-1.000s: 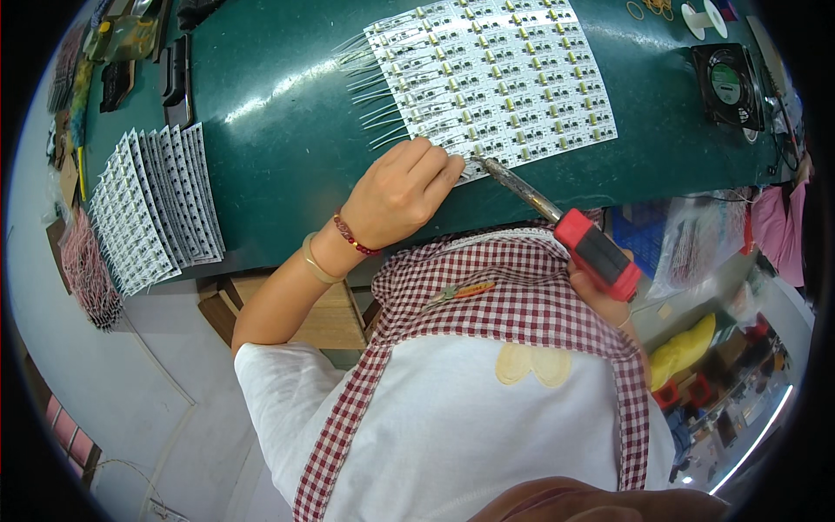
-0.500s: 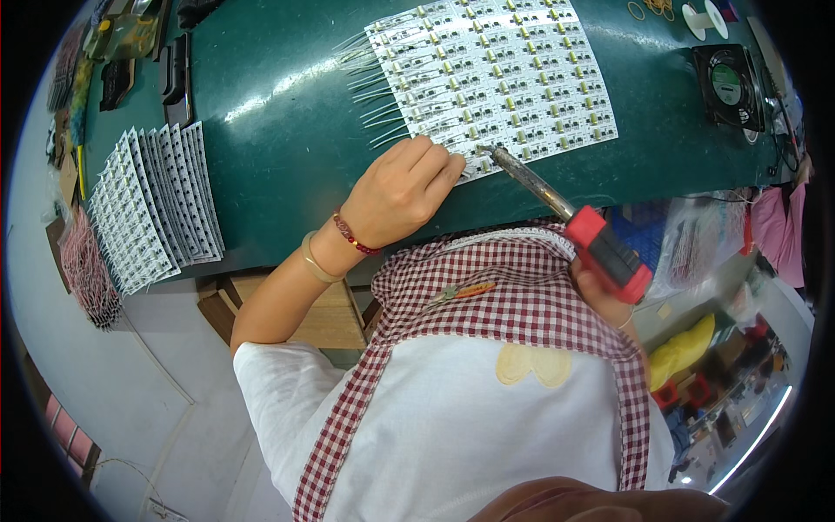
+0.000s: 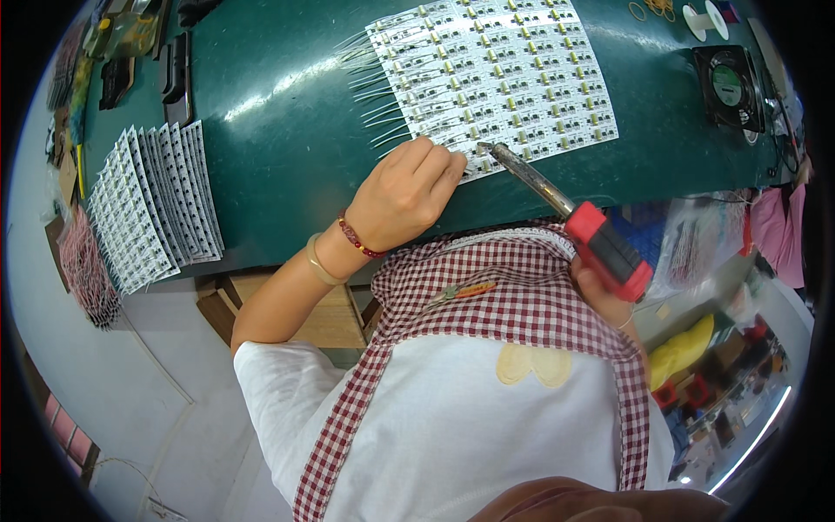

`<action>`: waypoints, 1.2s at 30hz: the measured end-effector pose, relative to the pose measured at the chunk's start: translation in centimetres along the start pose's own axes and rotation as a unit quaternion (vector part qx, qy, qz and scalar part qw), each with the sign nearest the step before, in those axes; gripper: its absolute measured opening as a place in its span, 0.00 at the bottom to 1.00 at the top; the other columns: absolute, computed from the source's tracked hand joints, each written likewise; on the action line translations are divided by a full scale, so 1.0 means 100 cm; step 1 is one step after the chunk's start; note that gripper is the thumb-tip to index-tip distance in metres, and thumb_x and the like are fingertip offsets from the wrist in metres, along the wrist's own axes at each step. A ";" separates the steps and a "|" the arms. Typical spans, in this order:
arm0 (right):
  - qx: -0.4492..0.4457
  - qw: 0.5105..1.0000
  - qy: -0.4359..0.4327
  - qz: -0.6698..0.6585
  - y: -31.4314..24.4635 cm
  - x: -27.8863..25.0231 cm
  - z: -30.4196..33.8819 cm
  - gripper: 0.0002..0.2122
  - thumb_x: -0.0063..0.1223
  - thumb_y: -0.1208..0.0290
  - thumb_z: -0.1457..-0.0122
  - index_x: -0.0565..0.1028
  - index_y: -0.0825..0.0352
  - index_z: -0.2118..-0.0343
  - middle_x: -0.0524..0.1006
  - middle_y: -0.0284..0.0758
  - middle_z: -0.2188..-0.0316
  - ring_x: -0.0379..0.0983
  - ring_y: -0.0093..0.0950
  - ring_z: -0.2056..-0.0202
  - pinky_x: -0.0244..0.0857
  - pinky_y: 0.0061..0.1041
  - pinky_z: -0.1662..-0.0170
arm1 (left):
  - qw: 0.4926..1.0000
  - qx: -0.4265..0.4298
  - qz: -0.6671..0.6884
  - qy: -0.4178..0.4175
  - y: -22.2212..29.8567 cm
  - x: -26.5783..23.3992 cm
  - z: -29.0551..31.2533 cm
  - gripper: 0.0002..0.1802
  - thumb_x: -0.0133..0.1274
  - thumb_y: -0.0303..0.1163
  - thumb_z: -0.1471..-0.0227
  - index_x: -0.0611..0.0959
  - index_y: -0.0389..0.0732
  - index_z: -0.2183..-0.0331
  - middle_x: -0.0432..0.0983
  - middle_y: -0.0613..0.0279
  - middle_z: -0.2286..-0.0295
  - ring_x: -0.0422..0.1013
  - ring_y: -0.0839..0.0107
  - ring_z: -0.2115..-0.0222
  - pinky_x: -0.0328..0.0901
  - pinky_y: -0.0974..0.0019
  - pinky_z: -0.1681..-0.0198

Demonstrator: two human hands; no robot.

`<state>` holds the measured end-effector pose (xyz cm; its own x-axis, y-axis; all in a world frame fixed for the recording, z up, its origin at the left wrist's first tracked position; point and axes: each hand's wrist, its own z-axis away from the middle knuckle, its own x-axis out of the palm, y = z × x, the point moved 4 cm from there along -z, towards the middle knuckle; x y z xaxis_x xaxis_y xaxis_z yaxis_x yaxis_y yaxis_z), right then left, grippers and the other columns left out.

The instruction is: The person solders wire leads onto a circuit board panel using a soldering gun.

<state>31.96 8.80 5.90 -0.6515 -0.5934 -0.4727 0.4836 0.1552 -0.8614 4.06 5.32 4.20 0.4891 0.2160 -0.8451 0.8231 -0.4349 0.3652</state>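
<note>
As your right hand (image 3: pixel 600 300) grips the soldering iron (image 3: pixel 584 224), a slip could burn your left fingers (image 3: pixel 442 174), their hold unseen.

Upper right of the frame: a black fan (image 3: pixel 728 87) with a round green centre sits on the green bench (image 3: pixel 287 165); tan rubber bands (image 3: pixel 663 12) lie at the top edge. Right edge: pink cloth (image 3: pixel 778 230). Lower right: a yellow bundle (image 3: pixel 683 352), kind unclear. Centre-left, below bench level: a brown box (image 3: pixel 323 320), partly hidden.
</note>
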 end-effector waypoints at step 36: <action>0.147 0.954 -0.014 -0.261 0.021 -0.003 0.024 0.14 0.58 0.61 0.44 0.74 0.68 0.66 0.73 0.28 0.76 0.68 0.18 0.74 0.62 0.19 0.69 | 0.998 -0.029 -0.047 0.020 0.023 0.001 0.011 0.16 0.54 0.23 0.62 0.81 0.36 0.64 0.70 0.63 0.74 0.68 0.68 0.73 0.62 0.68 0.72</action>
<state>34.60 7.44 4.65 -0.8342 -0.5512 0.0155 0.2433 -0.3932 -0.8867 5.64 3.39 4.54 0.4185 0.2894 -0.8609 0.8808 -0.3604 0.3070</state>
